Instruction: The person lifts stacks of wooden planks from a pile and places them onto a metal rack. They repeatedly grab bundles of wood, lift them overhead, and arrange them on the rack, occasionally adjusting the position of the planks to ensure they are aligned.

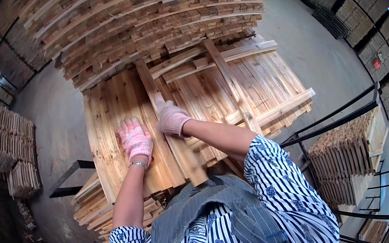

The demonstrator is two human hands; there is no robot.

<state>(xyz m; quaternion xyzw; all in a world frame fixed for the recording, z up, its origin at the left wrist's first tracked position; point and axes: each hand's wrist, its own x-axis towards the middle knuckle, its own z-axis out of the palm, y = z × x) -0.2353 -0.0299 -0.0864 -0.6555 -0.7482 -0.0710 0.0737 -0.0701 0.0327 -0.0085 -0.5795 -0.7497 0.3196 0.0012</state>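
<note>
Side-by-side wooden boards form a flat layer in front of me. My left hand, in a pink and white knit glove, lies flat on them with its fingers stretched out. My gloved right hand grips a long narrow wooden strip running from near my waist toward the back. The strip's near end is blurred. To its right another long strip lies over the boards, across shorter battens. The right hand's fingertips are partly hidden.
A tall stack of wooden slats rises just behind the boards. More slats are piled below at the left. Dark metal frames stand on both sides. Stacked wood stands at the right, with further stacks at the left.
</note>
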